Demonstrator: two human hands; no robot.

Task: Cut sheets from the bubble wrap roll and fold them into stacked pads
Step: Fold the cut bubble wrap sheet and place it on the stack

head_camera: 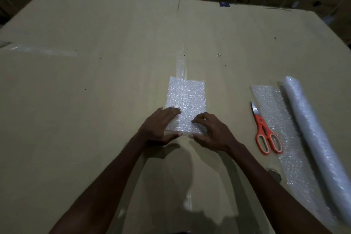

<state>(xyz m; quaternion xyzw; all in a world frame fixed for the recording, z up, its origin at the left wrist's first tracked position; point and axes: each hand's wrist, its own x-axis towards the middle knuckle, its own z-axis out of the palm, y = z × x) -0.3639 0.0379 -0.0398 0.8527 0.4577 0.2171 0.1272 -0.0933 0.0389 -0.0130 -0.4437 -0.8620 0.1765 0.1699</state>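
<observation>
From the head view, the left hand (158,128) and right hand (210,131) both lie with fingers nearly straight on the near end of a folded bubble wrap sheet (185,100), thumbs at its near edge, pressing it flat on the cardboard surface (95,91). This looks like the folding step. Next likely comes another fold or more cutting, with scissors (265,133) and bubble wrap roll (313,129) lying right of the right hand.
</observation>
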